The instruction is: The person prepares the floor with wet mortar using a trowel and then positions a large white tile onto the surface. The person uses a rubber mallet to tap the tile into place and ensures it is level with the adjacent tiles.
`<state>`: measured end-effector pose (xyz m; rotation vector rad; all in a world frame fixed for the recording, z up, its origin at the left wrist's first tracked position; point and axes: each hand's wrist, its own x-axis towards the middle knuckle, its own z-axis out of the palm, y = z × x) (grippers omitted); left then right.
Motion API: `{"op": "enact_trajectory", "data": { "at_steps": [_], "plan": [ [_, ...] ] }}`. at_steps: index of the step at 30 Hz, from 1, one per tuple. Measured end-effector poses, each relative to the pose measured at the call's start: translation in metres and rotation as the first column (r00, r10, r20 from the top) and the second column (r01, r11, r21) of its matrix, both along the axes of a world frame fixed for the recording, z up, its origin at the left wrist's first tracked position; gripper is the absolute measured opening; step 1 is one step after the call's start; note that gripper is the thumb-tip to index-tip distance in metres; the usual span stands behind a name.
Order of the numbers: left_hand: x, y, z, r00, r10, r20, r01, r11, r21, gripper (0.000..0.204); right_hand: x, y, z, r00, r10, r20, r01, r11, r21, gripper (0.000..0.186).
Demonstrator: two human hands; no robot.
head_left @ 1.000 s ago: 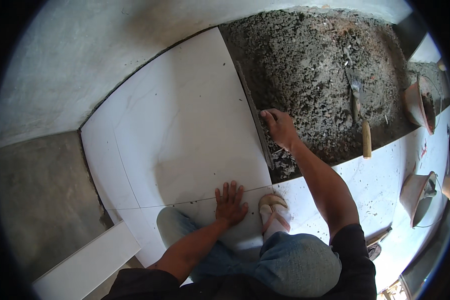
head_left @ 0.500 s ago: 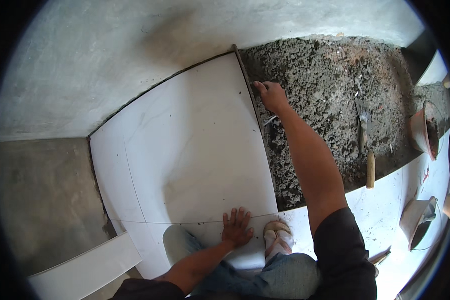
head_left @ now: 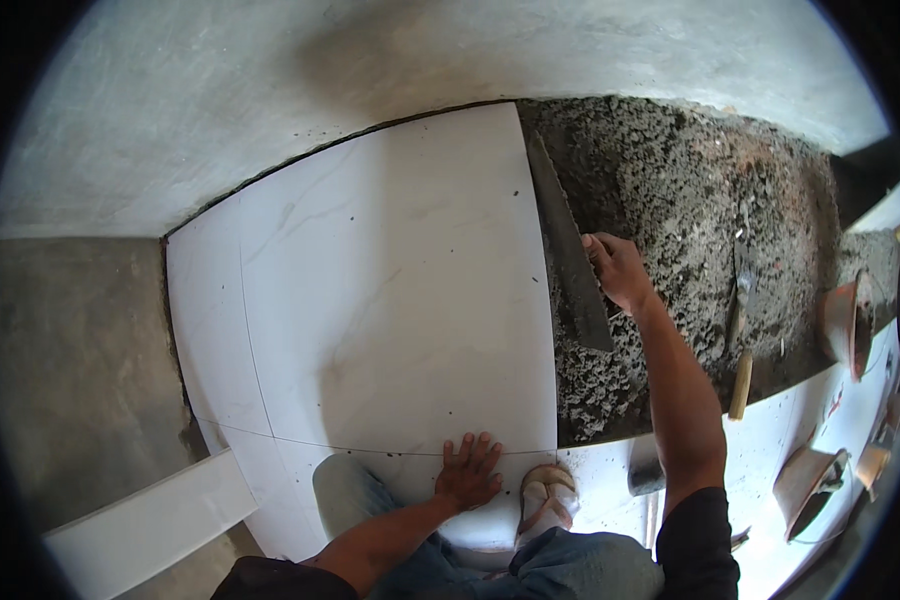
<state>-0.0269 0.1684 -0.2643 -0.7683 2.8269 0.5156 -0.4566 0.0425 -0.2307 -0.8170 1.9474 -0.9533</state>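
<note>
Long, dark-grey, straight-edged, metal-looking trowel (head_left: pixel 567 245), in the head view, is probably serving best if the right hand (head_left: pixel 618 272) is holding its blade steady over the rough, grey, crumbly mortar bed (head_left: pixel 690 200) and off the white, grey-veined, flat tile (head_left: pixel 400 280) left of the grip; the left hand (head_left: pixel 468 475), lying palm-down with spread fingers, is likely bracing well. Right fingers are clamping on the trowel, its handle hiding beneath them. Its dull blade is running left of the grip, narrowing at the far end and slanting from the tile nearer the person.
</note>
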Motion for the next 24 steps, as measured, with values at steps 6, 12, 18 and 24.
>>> {"op": "enact_trajectory", "data": {
  "at_steps": [6,12,18,24],
  "plan": [
    [-0.003,-0.002,0.003,0.995,-0.016,0.097,0.012,0.999,0.043,0.063,-0.018,-0.071,-0.019,0.979,-0.052,-0.195,0.035,0.995,-0.091,0.045],
    [0.004,-0.005,0.0,1.0,-0.024,-0.003,0.024,0.999,0.037,0.067,-0.012,-0.071,-0.038,0.936,-0.189,-0.296,0.098,0.95,-0.298,0.038],
    [0.012,-0.12,-0.006,0.847,0.531,-0.005,-0.526,0.838,-0.145,0.07,-0.081,0.078,0.011,0.899,-0.43,-0.083,0.419,0.9,-0.121,0.044],
    [0.078,-0.369,-0.016,0.435,0.9,-0.025,-0.887,0.424,-0.186,0.073,-0.139,0.194,-0.023,0.576,-0.136,-0.806,0.338,0.937,0.084,0.048]
  ]
}}
